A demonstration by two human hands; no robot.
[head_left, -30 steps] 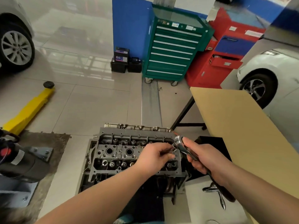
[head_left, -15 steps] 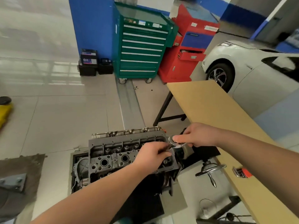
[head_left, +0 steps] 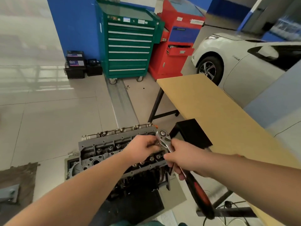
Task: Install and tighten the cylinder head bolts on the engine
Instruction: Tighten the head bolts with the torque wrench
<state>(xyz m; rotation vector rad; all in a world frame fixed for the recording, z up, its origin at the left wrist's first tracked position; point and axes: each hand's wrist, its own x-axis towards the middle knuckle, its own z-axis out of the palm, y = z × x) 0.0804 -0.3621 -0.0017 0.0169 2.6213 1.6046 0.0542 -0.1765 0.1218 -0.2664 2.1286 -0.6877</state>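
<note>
The grey cylinder head (head_left: 104, 149) sits on the engine block at lower centre, with valve springs and bolt holes showing. A chrome ratchet wrench (head_left: 163, 137) with a red and black handle stands over the head's right end. My right hand (head_left: 184, 159) grips the wrench shaft just below its round head. My left hand (head_left: 143, 146) is at the wrench head's left side, its fingers curled round something under the ratchet head that I cannot make out. Any bolt there is hidden by my fingers.
A tan-topped table (head_left: 211, 111) runs along the right, with a black box (head_left: 190, 132) beside the engine. A green tool cabinet (head_left: 128, 44) and a red cabinet (head_left: 177, 39) stand at the back, with a white car (head_left: 241, 62) to the right. Car batteries (head_left: 76, 64) sit on the floor.
My right hand has slid from the wrench head down onto the shaft, and the handle has swung back toward me. My left hand stays at the head's right end.
</note>
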